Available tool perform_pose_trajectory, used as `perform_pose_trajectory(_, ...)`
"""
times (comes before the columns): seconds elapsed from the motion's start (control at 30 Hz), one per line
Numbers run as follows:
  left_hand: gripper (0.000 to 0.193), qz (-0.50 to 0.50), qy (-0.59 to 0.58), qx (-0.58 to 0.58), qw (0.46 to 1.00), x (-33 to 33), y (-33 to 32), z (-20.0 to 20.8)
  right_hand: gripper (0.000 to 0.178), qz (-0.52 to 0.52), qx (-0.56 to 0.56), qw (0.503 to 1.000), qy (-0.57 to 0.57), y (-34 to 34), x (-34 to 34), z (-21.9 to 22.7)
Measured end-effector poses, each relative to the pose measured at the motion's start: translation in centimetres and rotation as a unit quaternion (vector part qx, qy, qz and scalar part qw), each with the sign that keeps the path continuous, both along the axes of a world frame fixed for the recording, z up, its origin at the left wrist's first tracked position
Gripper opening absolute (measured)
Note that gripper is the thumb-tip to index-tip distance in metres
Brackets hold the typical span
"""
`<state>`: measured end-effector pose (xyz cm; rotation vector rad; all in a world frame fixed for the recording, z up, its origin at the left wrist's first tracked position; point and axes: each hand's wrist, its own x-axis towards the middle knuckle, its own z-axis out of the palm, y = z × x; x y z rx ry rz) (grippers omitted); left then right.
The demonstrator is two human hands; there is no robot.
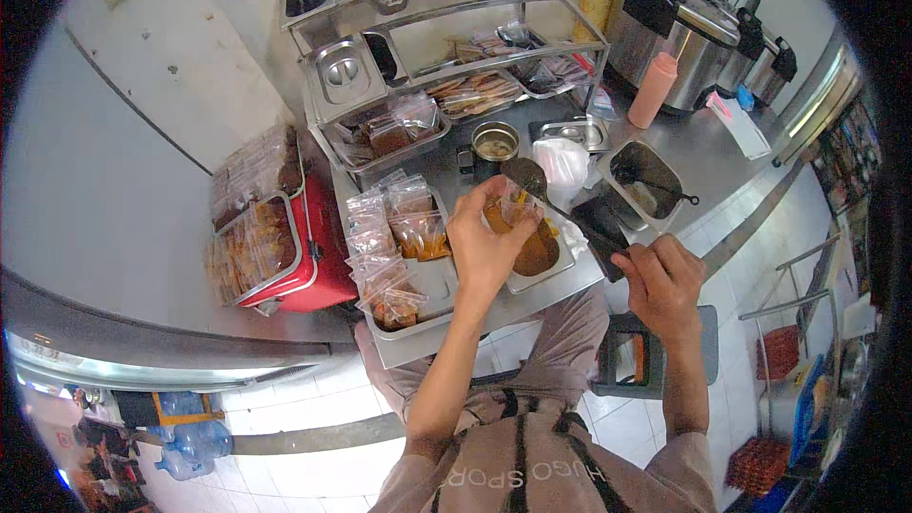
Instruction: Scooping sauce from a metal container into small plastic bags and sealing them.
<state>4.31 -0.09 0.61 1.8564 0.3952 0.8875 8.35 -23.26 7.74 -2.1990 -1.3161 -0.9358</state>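
Note:
My right hand (pixel 667 287) is closed around the handle of a dark ladle (pixel 524 174). The ladle's bowl is raised over the mouth of a small clear plastic bag (pixel 516 201). Thumb and fingers of my left hand (pixel 489 233) pinch that bag upright. Below both, a steel pan (pixel 567 264) holds brown sauce (pixel 535 252). Whether sauce is inside the bag is hard to tell. Left of my left hand, a steel tray (pixel 439 287) holds filled, sealed plastic bags (pixel 388 271) in rows.
A metal mug (pixel 494 144), white plastic bags (pixel 562 163) and a deep steel pan (pixel 665 217) with another ladle stand behind. A tiered rack (pixel 446 66) spans the back. Right are a pink bottle (pixel 654 90) and steel cookers (pixel 689 47). A red container (pixel 323 247) sits left.

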Motion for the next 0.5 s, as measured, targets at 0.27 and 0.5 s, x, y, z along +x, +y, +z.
perform_pose_trajectory(0.27, 0.059, 0.009, 0.012, 0.007, 1.000, -0.2, 0.2, -0.2, 0.023, 0.009, 0.017, 0.999, 0.048, -0.1, 0.2, -0.1)
perform_pose_trajectory(0.5, 0.055, 0.000, -0.036, -0.004, 0.999, -0.2, -0.1, -0.3, 0.023, 0.018, 0.129, 0.961, 0.243, -0.5, 1.0, -0.2)
